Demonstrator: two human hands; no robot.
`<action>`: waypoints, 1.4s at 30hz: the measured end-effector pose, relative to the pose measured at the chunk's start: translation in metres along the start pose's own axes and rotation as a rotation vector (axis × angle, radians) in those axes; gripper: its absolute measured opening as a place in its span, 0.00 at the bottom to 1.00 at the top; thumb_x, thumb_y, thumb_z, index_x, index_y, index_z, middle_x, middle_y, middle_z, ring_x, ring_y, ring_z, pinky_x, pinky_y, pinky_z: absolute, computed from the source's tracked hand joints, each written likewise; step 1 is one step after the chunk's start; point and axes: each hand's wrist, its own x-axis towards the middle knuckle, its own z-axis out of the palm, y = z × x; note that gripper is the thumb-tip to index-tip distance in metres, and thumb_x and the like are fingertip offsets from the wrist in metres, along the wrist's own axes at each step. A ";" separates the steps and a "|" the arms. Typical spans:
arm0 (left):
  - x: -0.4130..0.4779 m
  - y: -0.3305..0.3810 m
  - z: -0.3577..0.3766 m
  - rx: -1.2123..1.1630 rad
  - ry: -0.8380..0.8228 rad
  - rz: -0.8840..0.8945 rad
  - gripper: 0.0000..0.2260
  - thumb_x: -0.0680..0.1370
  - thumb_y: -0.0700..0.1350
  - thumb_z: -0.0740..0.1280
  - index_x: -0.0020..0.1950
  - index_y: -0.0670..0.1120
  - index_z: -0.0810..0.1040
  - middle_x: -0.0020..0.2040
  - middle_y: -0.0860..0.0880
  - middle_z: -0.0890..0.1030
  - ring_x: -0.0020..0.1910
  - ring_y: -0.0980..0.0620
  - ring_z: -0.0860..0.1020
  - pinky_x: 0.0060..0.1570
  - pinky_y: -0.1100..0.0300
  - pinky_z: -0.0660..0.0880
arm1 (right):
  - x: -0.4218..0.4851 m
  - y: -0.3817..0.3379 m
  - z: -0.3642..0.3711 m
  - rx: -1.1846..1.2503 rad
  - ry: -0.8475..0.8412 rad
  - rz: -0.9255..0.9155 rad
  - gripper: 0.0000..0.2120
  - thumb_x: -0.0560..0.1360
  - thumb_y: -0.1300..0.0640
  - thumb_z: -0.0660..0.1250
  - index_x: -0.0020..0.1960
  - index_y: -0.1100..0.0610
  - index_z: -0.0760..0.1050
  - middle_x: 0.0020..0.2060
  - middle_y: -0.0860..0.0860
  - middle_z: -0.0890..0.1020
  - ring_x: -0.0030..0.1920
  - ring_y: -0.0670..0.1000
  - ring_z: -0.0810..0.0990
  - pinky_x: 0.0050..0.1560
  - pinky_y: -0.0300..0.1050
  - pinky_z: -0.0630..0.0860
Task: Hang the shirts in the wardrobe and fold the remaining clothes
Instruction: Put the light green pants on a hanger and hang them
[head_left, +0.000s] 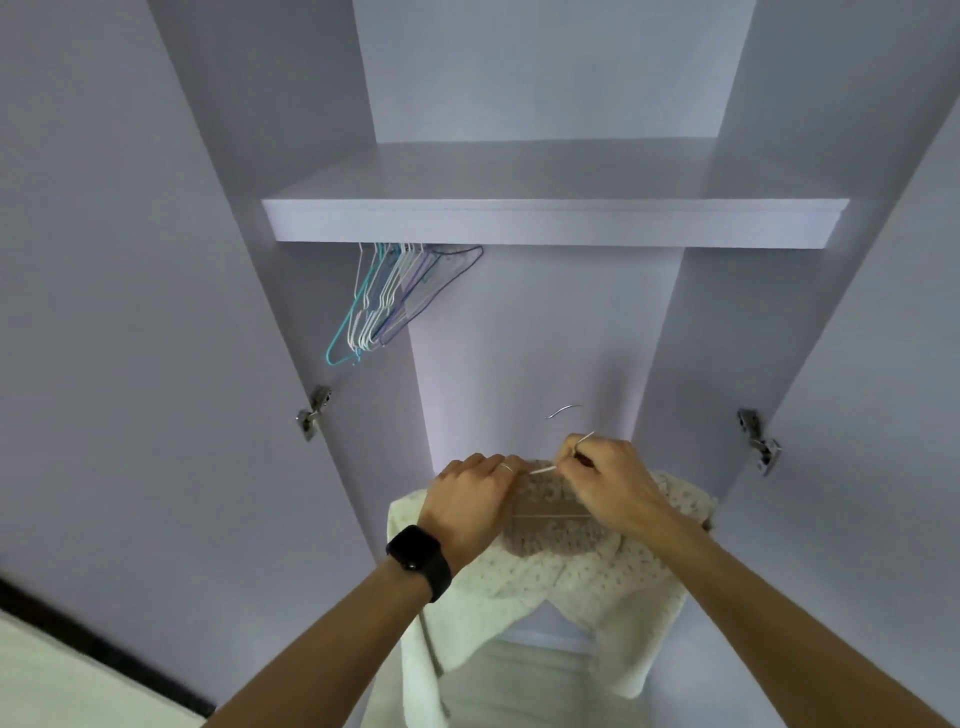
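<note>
1. Nearest the camera, a black smartwatch (420, 561) sat on the left wrist.
2. A cream knitted cardigan (571, 577) draped from a thin white wire hanger (543, 470), held up before the pale lilac wardrobe (519, 338).
3. The left hand (470, 499) gripped the cardigan's neckline; the right hand (608, 483) pinched the hanger's neck.
4. Farther back, bare coloured wire hangers (384, 301) hung bunched under the wardrobe's shelf (550, 221).

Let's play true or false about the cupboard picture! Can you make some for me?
1. A white knitted top sits on a wire hanger. True.
2. The left hand and right hand both grip that hanger. True.
3. The empty hangers hang on the right side. False: they hang on the left, under the shelf.
4. The black watch is on the right wrist. False: it is on the left wrist.
5. The top already hangs from the rail. False: its hook is free in the air.
</note>
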 end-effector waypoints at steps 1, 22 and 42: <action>-0.001 0.000 0.003 -0.006 -0.013 -0.009 0.16 0.82 0.42 0.60 0.68 0.54 0.73 0.58 0.54 0.81 0.54 0.49 0.77 0.51 0.57 0.71 | -0.006 0.005 0.004 0.049 -0.008 -0.011 0.10 0.77 0.63 0.65 0.39 0.53 0.79 0.31 0.45 0.79 0.33 0.48 0.77 0.37 0.41 0.73; -0.002 0.000 0.031 -0.283 -0.004 -0.295 0.09 0.84 0.51 0.60 0.58 0.50 0.78 0.50 0.52 0.80 0.52 0.48 0.76 0.53 0.52 0.73 | -0.041 0.108 0.049 -0.265 -0.078 -0.011 0.13 0.83 0.43 0.55 0.50 0.51 0.71 0.39 0.44 0.73 0.37 0.44 0.74 0.40 0.37 0.69; 0.011 -0.032 -0.001 -0.534 0.041 -0.408 0.06 0.78 0.46 0.71 0.42 0.51 0.79 0.38 0.57 0.82 0.38 0.59 0.80 0.38 0.76 0.70 | -0.052 0.139 0.001 -0.104 -0.048 0.136 0.08 0.82 0.49 0.64 0.60 0.42 0.70 0.49 0.38 0.80 0.42 0.40 0.81 0.42 0.31 0.74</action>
